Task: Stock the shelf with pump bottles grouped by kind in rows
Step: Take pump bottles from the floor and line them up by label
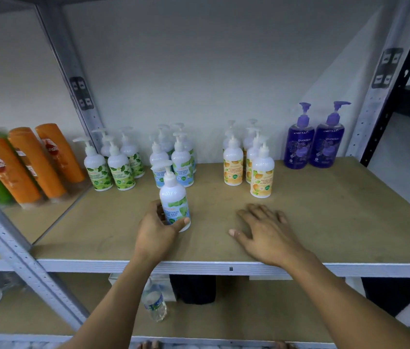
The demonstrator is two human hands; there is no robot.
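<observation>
Tan fibreboard shelf (pixel 325 222) in a pale grey metal frame carries white pump bottles clustered by label along its back: green-leaf bottles (pixel 113 170) at left, blue mint bottles (pixel 182 163) in the middle, orange-label bottles (pixel 234 162) to the right and two tall purple pump bottles (pixel 312 144) at far right, one kind per row. Just in front of the blue cluster stands one upright white pump bottle with a blue-and-green mint label (pixel 172 195), probably meant to join that row. The left hand (pixel 158 227) curls round its lower body, thumb across the label, while the right hand (pixel 267 230) lies flat on bare board, fingers relaxed, holding nothing.
</observation>
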